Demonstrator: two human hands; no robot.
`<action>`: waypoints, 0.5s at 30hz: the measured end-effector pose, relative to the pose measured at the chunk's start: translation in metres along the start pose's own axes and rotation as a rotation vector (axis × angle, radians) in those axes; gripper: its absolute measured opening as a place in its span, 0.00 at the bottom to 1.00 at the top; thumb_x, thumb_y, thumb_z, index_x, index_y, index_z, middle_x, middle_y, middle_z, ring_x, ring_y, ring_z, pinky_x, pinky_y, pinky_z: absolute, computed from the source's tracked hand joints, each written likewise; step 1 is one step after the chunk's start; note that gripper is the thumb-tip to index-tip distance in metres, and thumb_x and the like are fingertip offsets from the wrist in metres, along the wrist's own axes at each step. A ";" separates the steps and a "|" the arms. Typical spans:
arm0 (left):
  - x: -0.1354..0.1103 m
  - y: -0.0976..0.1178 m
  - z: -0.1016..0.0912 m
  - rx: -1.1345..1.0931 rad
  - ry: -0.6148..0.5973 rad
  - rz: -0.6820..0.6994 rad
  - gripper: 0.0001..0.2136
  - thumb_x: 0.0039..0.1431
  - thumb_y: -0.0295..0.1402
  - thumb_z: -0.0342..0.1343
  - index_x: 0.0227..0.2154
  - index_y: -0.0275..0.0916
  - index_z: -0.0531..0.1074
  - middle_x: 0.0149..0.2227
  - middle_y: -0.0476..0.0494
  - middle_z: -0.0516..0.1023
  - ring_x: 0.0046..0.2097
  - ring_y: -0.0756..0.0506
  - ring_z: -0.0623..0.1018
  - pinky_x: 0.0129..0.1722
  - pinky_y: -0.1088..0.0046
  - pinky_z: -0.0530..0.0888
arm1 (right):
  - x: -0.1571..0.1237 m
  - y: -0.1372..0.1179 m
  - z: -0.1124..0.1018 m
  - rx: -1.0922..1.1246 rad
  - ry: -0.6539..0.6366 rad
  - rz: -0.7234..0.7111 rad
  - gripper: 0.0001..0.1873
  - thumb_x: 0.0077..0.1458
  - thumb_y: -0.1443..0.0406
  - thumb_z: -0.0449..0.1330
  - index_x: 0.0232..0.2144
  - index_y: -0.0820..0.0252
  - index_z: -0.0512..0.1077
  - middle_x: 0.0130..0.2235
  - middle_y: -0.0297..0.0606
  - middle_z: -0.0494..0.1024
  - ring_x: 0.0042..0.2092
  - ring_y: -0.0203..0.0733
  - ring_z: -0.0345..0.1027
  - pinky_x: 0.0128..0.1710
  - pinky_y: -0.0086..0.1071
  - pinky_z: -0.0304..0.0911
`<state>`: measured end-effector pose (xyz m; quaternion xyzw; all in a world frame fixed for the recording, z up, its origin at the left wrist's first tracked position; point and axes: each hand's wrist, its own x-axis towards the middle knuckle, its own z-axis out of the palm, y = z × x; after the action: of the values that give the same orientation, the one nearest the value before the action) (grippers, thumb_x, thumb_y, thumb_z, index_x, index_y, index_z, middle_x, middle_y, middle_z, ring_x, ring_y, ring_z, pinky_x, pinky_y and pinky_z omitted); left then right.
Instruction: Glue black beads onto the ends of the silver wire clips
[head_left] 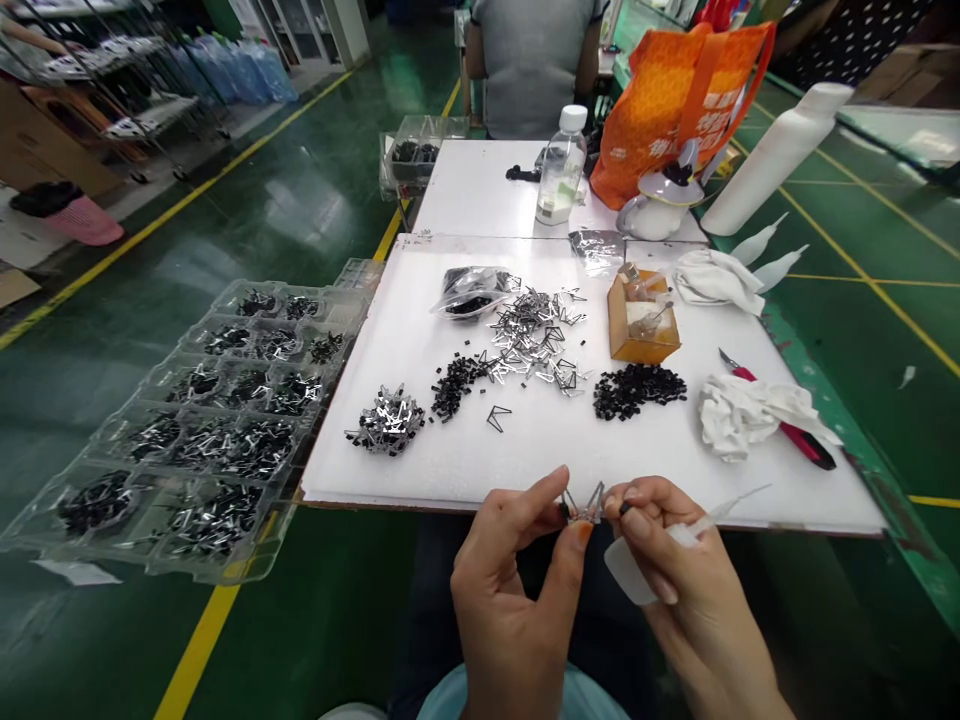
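Just in front of the table's near edge, my left hand (pixel 517 580) pinches a small bent metal wire clip (pixel 586 510) between thumb and forefinger. Close to its right, my right hand (pixel 675 560) grips a tiny black piece (pixel 625 508) at the fingertips. That same hand also keeps a white squeeze bottle (pixel 630 572) with a thin nozzle against the palm. A single wire clip (pixel 496 417) lies on the white table. Beyond it are a heap of wire clips (pixel 536 335) and piles of small black pieces (pixel 640 390). To the left sits a mound of clips with black pieces (pixel 386 422).
Left of the table, a clear compartment tray (pixel 180 400) holds dark parts. On the right are an orange-yellow box (pixel 643 335), crumpled white cloth (pixel 735 415) and red-handled pliers (pixel 806 445). Behind stand a clear bottle (pixel 561 170), a white bottle (pixel 780 160) and an orange bag (pixel 675 110). Someone sits ahead.
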<state>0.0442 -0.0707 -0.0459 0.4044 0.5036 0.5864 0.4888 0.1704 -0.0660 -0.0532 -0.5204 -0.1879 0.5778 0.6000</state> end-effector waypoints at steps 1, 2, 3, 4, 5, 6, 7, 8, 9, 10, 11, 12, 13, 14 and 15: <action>-0.001 0.000 0.001 0.022 0.012 0.034 0.20 0.61 0.21 0.66 0.49 0.56 0.86 0.35 0.52 0.81 0.38 0.52 0.82 0.41 0.83 0.79 | 0.000 0.000 0.000 -0.008 -0.006 -0.016 0.15 0.42 0.58 0.81 0.27 0.56 0.81 0.29 0.39 0.81 0.16 0.19 0.44 0.14 0.18 0.43; -0.001 0.000 0.001 0.038 0.029 0.066 0.21 0.61 0.21 0.65 0.49 0.56 0.86 0.34 0.53 0.80 0.37 0.53 0.81 0.41 0.84 0.78 | 0.000 0.001 0.000 -0.020 -0.016 -0.035 0.14 0.44 0.58 0.80 0.27 0.56 0.81 0.29 0.38 0.81 0.16 0.19 0.45 0.14 0.19 0.44; -0.002 -0.001 0.002 0.050 0.045 0.098 0.21 0.61 0.20 0.65 0.49 0.55 0.86 0.34 0.53 0.79 0.37 0.53 0.80 0.40 0.84 0.78 | -0.001 0.001 0.000 -0.037 -0.025 -0.059 0.12 0.46 0.59 0.79 0.28 0.56 0.82 0.30 0.38 0.81 0.16 0.20 0.47 0.13 0.19 0.45; -0.002 -0.001 0.002 0.061 0.052 0.131 0.22 0.61 0.19 0.64 0.50 0.55 0.85 0.34 0.52 0.79 0.37 0.53 0.80 0.40 0.84 0.78 | -0.001 0.001 0.000 -0.055 -0.035 -0.086 0.11 0.48 0.59 0.79 0.29 0.55 0.82 0.30 0.38 0.81 0.16 0.21 0.49 0.13 0.19 0.46; -0.002 -0.001 0.001 0.078 0.042 0.166 0.22 0.61 0.19 0.64 0.50 0.54 0.85 0.34 0.52 0.79 0.37 0.53 0.79 0.40 0.83 0.79 | -0.002 0.001 0.000 -0.076 -0.046 -0.115 0.10 0.50 0.59 0.78 0.29 0.55 0.82 0.31 0.38 0.81 0.17 0.23 0.52 0.14 0.20 0.47; -0.002 -0.002 0.001 0.097 0.026 0.204 0.23 0.61 0.18 0.64 0.51 0.53 0.85 0.35 0.52 0.79 0.37 0.52 0.80 0.40 0.83 0.79 | -0.003 0.001 -0.001 -0.097 -0.057 -0.143 0.09 0.51 0.59 0.77 0.30 0.54 0.82 0.32 0.38 0.81 0.18 0.24 0.55 0.14 0.20 0.49; -0.002 -0.002 0.000 0.118 0.008 0.244 0.23 0.61 0.18 0.64 0.52 0.53 0.84 0.35 0.52 0.79 0.37 0.53 0.80 0.39 0.83 0.79 | -0.003 0.001 -0.002 -0.116 -0.070 -0.167 0.09 0.52 0.59 0.77 0.30 0.54 0.82 0.33 0.38 0.80 0.19 0.26 0.57 0.14 0.21 0.50; -0.001 -0.002 -0.001 0.139 -0.009 0.281 0.24 0.61 0.17 0.64 0.53 0.52 0.84 0.35 0.53 0.79 0.36 0.53 0.80 0.39 0.83 0.79 | -0.003 0.001 -0.002 -0.133 -0.086 -0.186 0.09 0.52 0.59 0.76 0.30 0.54 0.82 0.34 0.38 0.80 0.20 0.27 0.59 0.14 0.21 0.51; -0.001 -0.003 -0.002 0.159 -0.023 0.315 0.24 0.60 0.17 0.64 0.54 0.51 0.83 0.36 0.53 0.79 0.36 0.53 0.80 0.38 0.83 0.80 | -0.004 0.001 -0.003 -0.148 -0.103 -0.199 0.08 0.53 0.60 0.76 0.30 0.54 0.81 0.35 0.38 0.79 0.21 0.28 0.60 0.14 0.22 0.52; 0.000 -0.003 -0.002 0.175 -0.033 0.342 0.25 0.60 0.16 0.64 0.54 0.51 0.83 0.36 0.53 0.80 0.36 0.53 0.80 0.38 0.84 0.80 | -0.004 0.002 -0.005 -0.161 -0.123 -0.207 0.08 0.53 0.60 0.76 0.31 0.54 0.81 0.36 0.38 0.79 0.21 0.28 0.60 0.15 0.22 0.52; 0.000 -0.003 -0.002 0.187 -0.036 0.365 0.25 0.59 0.15 0.64 0.54 0.50 0.83 0.36 0.53 0.80 0.36 0.53 0.81 0.38 0.84 0.80 | -0.003 0.002 -0.006 -0.173 -0.141 -0.213 0.07 0.54 0.61 0.75 0.31 0.54 0.81 0.37 0.38 0.79 0.22 0.28 0.60 0.15 0.23 0.52; 0.001 -0.003 -0.002 0.195 -0.036 0.385 0.25 0.59 0.15 0.64 0.54 0.49 0.83 0.36 0.52 0.80 0.36 0.53 0.81 0.38 0.84 0.80 | -0.003 0.003 -0.008 -0.182 -0.158 -0.221 0.07 0.55 0.61 0.75 0.32 0.54 0.81 0.37 0.38 0.79 0.21 0.27 0.60 0.15 0.23 0.53; 0.001 -0.003 -0.002 0.200 -0.036 0.402 0.25 0.59 0.15 0.64 0.54 0.48 0.83 0.37 0.52 0.81 0.36 0.53 0.81 0.38 0.84 0.80 | -0.002 0.003 -0.009 -0.191 -0.175 -0.229 0.06 0.56 0.62 0.74 0.32 0.53 0.81 0.38 0.38 0.80 0.21 0.27 0.59 0.15 0.23 0.53; 0.001 -0.003 -0.002 0.204 -0.037 0.419 0.25 0.59 0.15 0.65 0.55 0.48 0.83 0.37 0.52 0.81 0.36 0.53 0.82 0.38 0.84 0.80 | -0.002 0.004 -0.011 -0.200 -0.189 -0.239 0.05 0.56 0.62 0.74 0.33 0.53 0.82 0.38 0.38 0.80 0.21 0.27 0.59 0.16 0.24 0.54; 0.001 -0.003 -0.001 0.207 -0.035 0.430 0.26 0.58 0.14 0.65 0.55 0.47 0.83 0.37 0.52 0.81 0.36 0.53 0.82 0.38 0.84 0.80 | -0.001 0.004 -0.013 -0.209 -0.199 -0.246 0.04 0.57 0.63 0.73 0.33 0.53 0.82 0.38 0.38 0.80 0.21 0.27 0.59 0.16 0.24 0.54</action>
<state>0.0430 -0.0697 -0.0487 0.5605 0.4545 0.6152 0.3174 0.1789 -0.0728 -0.0609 -0.4932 -0.3676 0.5263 0.5871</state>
